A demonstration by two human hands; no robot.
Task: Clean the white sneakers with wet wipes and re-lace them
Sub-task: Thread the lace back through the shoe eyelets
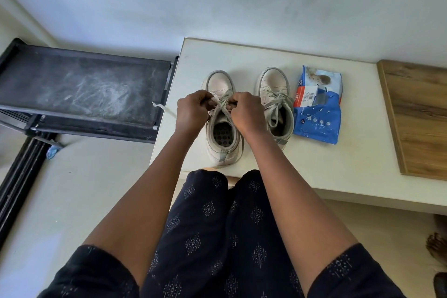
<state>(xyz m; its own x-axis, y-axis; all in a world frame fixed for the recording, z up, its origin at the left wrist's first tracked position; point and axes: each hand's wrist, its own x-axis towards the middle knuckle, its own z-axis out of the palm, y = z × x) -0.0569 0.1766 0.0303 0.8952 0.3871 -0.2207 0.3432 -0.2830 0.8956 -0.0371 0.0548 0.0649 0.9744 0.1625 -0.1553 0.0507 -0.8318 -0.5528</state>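
Two white high-top sneakers stand side by side on a white table [326, 167], toes pointing away from me. My left hand [192, 110] and my right hand [246, 111] are both closed on the grey lace [223, 104] of the left sneaker [221, 84], over its tongue. The lace crosses between my fingers. The right sneaker [275, 87] stands untouched with its lace threaded and loose ends hanging into its opening. A blue pack of wet wipes [318, 118] lies just right of it.
A black fabric-topped rack [84, 84] with white scuffs stands left of the table. A white strip [160, 106] sticks out at the table's left edge. A wooden board [420, 116] lies on the table's right side. A pale wall is behind.
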